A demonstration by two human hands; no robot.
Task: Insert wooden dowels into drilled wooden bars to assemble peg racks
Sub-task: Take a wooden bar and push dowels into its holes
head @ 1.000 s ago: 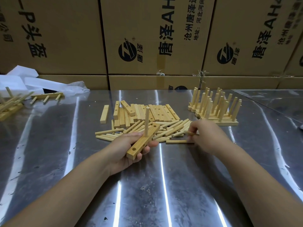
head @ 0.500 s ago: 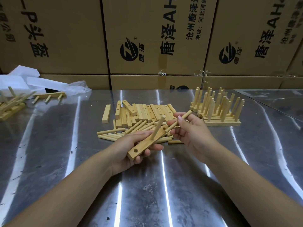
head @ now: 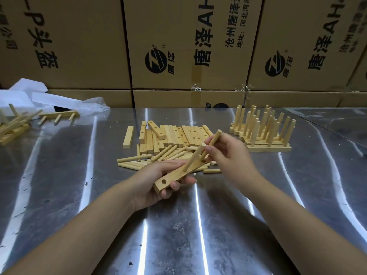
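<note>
Centre of frame, we grip the bar [head: 174, 175] in our left hand [head: 153, 176], fingers curled under it. One dowel [head: 194, 157] stands in its middle hole; the near hole is empty. Our right hand [head: 230, 155], 1 s ago down at the loose dowels [head: 135, 162], now pinches a second dowel [head: 214, 138] w/ its tip at the bar's far end, so insertion is prob. next. Finished racks [head: 264, 133] stand upper right.

a shiny metal table [head: 198, 245] carries loose dowels [head: 131, 158], drilled bars [head: 178, 135], finished peg racks [head: 268, 147] and white packing [head: 19, 96].
</note>
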